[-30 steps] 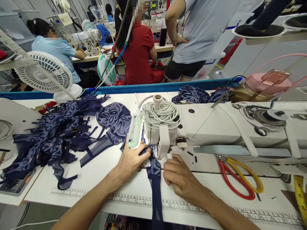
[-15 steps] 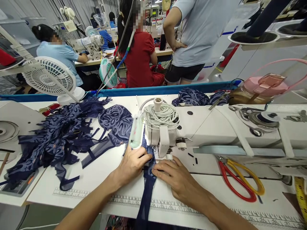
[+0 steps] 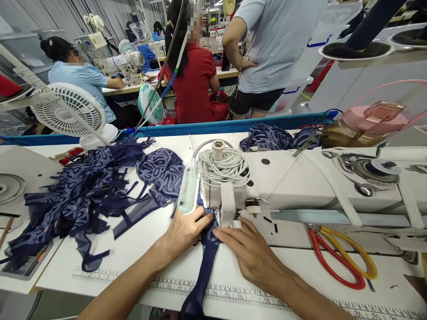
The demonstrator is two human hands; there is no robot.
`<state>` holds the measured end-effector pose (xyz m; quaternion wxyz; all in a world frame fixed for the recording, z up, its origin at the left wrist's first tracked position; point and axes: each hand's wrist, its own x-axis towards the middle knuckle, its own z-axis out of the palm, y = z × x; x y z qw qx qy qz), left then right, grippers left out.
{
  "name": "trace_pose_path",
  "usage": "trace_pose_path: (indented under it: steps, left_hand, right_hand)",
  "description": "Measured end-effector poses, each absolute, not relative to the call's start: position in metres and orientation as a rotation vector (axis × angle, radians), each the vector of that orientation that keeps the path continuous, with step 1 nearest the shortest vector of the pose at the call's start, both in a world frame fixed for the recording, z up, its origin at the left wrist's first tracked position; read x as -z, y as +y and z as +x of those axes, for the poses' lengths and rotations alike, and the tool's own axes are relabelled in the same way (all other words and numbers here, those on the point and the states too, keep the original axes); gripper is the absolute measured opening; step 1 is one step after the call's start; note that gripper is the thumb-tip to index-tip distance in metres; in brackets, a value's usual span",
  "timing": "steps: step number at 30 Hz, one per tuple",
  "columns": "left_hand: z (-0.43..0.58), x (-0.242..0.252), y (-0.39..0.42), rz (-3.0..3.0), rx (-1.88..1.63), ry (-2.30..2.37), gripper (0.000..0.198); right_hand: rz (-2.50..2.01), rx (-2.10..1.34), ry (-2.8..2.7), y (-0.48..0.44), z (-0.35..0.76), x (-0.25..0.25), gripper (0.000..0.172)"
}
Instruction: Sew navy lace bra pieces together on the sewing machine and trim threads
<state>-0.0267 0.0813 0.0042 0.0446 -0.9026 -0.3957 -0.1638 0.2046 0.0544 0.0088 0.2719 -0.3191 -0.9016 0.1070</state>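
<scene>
A strip of navy fabric (image 3: 209, 260), patterned at its upper end, runs under the head of a white sewing machine (image 3: 290, 178) and hangs over the table's front edge. My left hand (image 3: 185, 231) pinches its left side with thumb and forefinger, close to the needle area. On the opposite side, my right hand (image 3: 248, 249) presses its fingertips onto the fabric's edge, the other fingers beside the presser foot. The foot and needle are mostly hidden behind the machine head. Left of the head stands a pale green plastic guard (image 3: 187, 191), just above my left hand.
Navy patterned pieces (image 3: 80, 191) lie heaped on the left, with bra cups (image 3: 160, 169) nearer the machine. Red-and-yellow-handled scissors (image 3: 336, 255) rest at right. A coiled pale cord (image 3: 222, 166) sits atop the machine. Behind are a white fan (image 3: 68, 109) and several people.
The fabric's lower end has swung a little left and bends more. Both hands keep their hold near the needle area. The view has shifted slightly.
</scene>
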Motion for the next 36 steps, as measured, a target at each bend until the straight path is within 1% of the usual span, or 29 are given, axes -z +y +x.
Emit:
trace_pose_path:
  steps: [2,3,5,8,10,13,14,15,18,19,21,22,23,25,26,27,28,30,31,33,36]
  left_hand:
    - [-0.027,-0.007,0.083,-2.762,0.496,-1.216,0.031]
    - [-0.026,-0.009,0.083,-2.769,0.508,-1.212,0.032]
    - [-0.027,-0.014,0.081,-2.796,0.547,-1.208,0.036]
    - [-0.032,-0.019,0.075,-2.775,0.63,-1.301,0.04]
    - [-0.039,-0.02,0.072,-2.689,0.699,-1.404,0.041]
    - [-0.051,-0.02,0.067,-2.614,0.79,-1.457,0.04]
    - [-0.054,-0.02,0.065,-2.626,0.816,-1.437,0.039]
    - [-0.056,-0.019,0.064,-2.651,0.839,-1.407,0.038]
    - [-0.057,-0.019,0.062,-2.731,0.868,-1.356,0.036]
    - [-0.056,-0.019,0.063,-2.737,0.861,-1.35,0.036]
    - [-0.054,-0.019,0.066,-2.732,0.829,-1.341,0.034]
    - [-0.053,-0.018,0.068,-2.732,0.819,-1.336,0.033]
    - [-0.052,-0.018,0.071,-2.738,0.817,-1.33,0.032]
    - [-0.049,-0.015,0.076,-2.771,0.834,-1.327,0.032]
    - [-0.048,-0.014,0.078,-2.792,0.845,-1.325,0.03]
    - [-0.047,-0.013,0.079,-2.819,0.853,-1.324,0.026]
    - [-0.045,-0.012,0.08,-2.853,0.859,-1.322,0.021]
    - [-0.043,-0.012,0.08,-2.912,0.871,-1.316,0.016]
    - [-0.042,-0.012,0.08,-2.919,0.869,-1.308,0.017]
    - [-0.041,-0.013,0.078,-2.89,0.838,-1.266,0.022]
    - [-0.041,-0.013,0.076,-2.847,0.724,-1.179,0.026]
  right_hand:
    - [-1.039,-0.269,-2.331,0.055,0.2,-0.009,0.027]
    - [-1.14,-0.266,-2.298,0.055,0.197,-0.01,0.021]
    - [-1.288,-0.272,-2.285,0.056,0.188,-0.011,0.019]
    - [-1.347,-0.395,-2.304,0.059,0.174,-0.014,0.016]
    - [-1.369,-0.613,-2.215,0.063,0.166,-0.016,0.018]
    - [-1.428,-1.09,-1.858,0.069,0.163,-0.02,0.013]
    - [-1.425,-1.252,-1.709,0.07,0.163,-0.022,0.013]
    - [-1.404,-1.399,-1.568,0.07,0.165,-0.025,0.018]
    - [-1.322,-1.764,-1.312,0.061,0.174,-0.037,0.037]
    - [-1.312,-1.866,-1.319,0.055,0.179,-0.04,0.04]
    - [-1.347,-1.958,-1.538,0.042,0.191,-0.044,0.036]
    - [-1.382,-1.878,-1.749,0.037,0.198,-0.045,0.033]
    - [-1.417,-1.687,-1.99,0.033,0.204,-0.044,0.03]
    - [-1.438,-1.046,-2.37,0.031,0.215,-0.041,0.023]
    - [-1.391,-0.716,-2.466,0.033,0.218,-0.038,0.024]
    - [-1.302,-0.461,-2.519,0.037,0.219,-0.035,0.032]
    - [-1.183,-0.294,-2.551,0.042,0.219,-0.031,0.042]
    - [-0.923,-0.175,-2.611,0.051,0.214,-0.023,0.058]
    - [-0.822,-0.18,-2.639,0.055,0.211,-0.019,0.061]
    - [-0.728,-0.218,-2.67,0.057,0.204,-0.013,0.059]
    - [-0.731,-0.253,-2.655,0.053,0.201,-0.009,0.055]
